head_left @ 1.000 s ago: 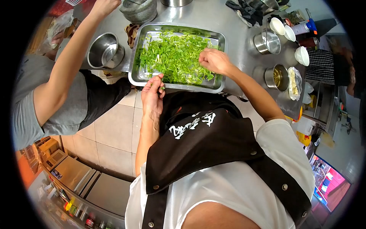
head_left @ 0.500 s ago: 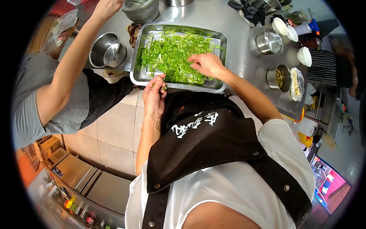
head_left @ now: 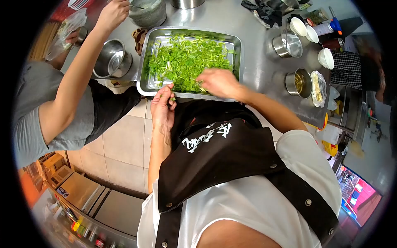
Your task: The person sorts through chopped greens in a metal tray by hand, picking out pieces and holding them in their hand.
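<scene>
The chopped greens [head_left: 182,62] lie loosely spread across the steel tray [head_left: 239,58], thickest through its middle and toward its near side. My right hand [head_left: 221,82] is over the tray's near right part, its fingers curled down and their tips right at the edge of the heap. The hand is blurred, so I cannot tell whether those fingers have hold of any leaves. My left hand [head_left: 163,103] is at the tray's near rim, left of its middle, thumb and fingers pinched together with a bit of green [head_left: 173,99] caught between them; the main heap lies just beyond those fingertips. Left of the tray stands a steel pot [head_left: 113,60]; past its far left corner is a stone mortar [head_left: 149,15], with a co-worker's hand [head_left: 115,12] beside it. Right of the tray, well apart, stands a small pan [head_left: 298,82].
</scene>
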Action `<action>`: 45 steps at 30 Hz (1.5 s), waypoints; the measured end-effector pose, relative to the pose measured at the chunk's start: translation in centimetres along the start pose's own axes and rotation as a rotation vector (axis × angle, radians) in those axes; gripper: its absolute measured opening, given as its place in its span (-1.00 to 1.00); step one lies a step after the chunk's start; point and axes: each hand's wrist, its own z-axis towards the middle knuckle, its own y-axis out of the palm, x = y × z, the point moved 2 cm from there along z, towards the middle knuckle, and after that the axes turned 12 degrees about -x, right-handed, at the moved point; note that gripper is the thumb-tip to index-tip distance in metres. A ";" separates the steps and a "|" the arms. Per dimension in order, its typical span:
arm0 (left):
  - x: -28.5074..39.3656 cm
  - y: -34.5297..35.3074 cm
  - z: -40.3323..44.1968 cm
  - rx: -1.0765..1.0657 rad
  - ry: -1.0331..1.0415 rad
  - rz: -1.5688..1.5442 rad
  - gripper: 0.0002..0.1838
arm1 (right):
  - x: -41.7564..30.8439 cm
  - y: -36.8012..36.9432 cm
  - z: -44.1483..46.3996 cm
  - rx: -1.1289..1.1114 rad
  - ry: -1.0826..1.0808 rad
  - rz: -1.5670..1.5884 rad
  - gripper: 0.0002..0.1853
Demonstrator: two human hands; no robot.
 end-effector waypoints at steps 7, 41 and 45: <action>-0.1 -0.4 0.1 -0.019 -0.018 0.002 -0.79 | 3.9 -1.6 -2.0 0.044 0.254 0.038 -0.59; 0.1 0.1 -0.1 0.003 -0.018 0.017 -0.73 | 3.2 -0.9 0.7 0.174 0.030 -0.093 -0.84; 0.1 0.2 -0.1 -0.002 -0.025 0.013 -0.75 | 1.4 0.0 4.4 0.188 -0.056 -0.212 -0.83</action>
